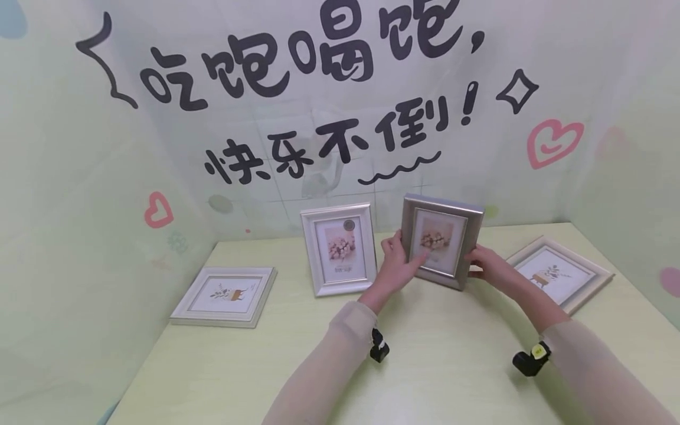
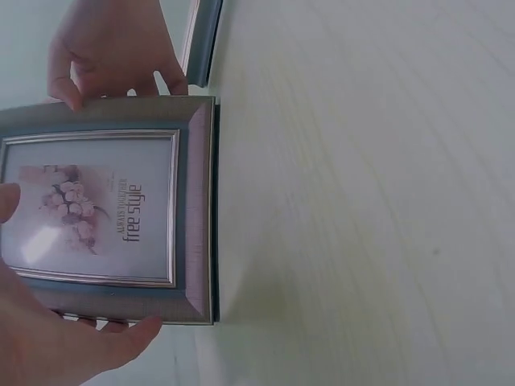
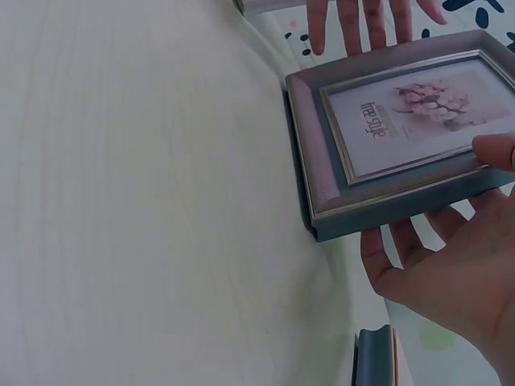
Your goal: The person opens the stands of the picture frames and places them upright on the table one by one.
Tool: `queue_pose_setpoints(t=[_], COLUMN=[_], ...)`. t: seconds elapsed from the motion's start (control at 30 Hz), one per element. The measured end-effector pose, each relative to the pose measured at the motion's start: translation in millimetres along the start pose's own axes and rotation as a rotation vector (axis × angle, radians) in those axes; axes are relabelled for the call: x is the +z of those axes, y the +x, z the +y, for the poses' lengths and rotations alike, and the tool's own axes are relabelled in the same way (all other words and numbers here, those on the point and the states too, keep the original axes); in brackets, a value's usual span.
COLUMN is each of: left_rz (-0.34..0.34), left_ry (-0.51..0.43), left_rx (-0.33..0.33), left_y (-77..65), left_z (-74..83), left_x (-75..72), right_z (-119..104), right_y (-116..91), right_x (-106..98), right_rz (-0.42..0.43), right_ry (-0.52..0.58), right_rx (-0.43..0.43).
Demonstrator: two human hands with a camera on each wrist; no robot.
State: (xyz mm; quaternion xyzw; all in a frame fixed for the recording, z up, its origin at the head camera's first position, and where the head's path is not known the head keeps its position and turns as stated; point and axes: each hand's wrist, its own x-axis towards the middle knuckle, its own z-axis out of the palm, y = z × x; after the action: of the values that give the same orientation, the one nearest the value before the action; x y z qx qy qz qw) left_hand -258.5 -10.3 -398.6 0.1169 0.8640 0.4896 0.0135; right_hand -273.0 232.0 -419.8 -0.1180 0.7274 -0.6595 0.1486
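Between both hands stands a grey-brown picture frame (image 1: 443,242) with a flower print, its top leaning slightly back in the head view. My left hand (image 1: 398,262) grips its left side, thumb across the front and fingers along the edge. On the opposite side my right hand (image 1: 491,270) holds it; in the right wrist view the right thumb (image 3: 495,151) lies over the front. Whether the lower edge of the picture frame (image 2: 201,209) touches the table, I cannot tell. A white picture frame (image 1: 341,249) with a similar print stands upright to its left.
At the far left of the pale table (image 1: 441,366) lies a flat white picture frame (image 1: 223,297) with a plant drawing. Another light picture frame (image 1: 560,274) lies flat at the right, partly behind my right arm. A wall sheet (image 1: 297,136) with black lettering rises behind.
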Motion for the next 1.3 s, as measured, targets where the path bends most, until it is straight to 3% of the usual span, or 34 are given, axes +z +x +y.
queue_pose_setpoints(t=[0.27,0.53,0.83,1.3], left_rz=[0.006,0.042,0.036,0.027], left_ry=[0.039,0.126,0.195,0.192], left_rx=[-0.063,-0.085,-0.092,-0.093], left_y=[-4.8,-11.8,-20.5,-27.0], left_z=[3.2,4.9,3.7,5.6], left_x=[2.6,9.7,14.8,18.1], right_z=[-2.6,-8.5,-13.5,-13.9], right_y=[12.8,16.2,17.7,18.5], right_x=[-12.2,-18.1,-16.1,-11.1], right_rz=[-0.087,-0.114,-0.113,-0.091], right_ry=[0.115,0.078,0.145,0.1], right_rx=[0.089,0.148,0.198,0.215])
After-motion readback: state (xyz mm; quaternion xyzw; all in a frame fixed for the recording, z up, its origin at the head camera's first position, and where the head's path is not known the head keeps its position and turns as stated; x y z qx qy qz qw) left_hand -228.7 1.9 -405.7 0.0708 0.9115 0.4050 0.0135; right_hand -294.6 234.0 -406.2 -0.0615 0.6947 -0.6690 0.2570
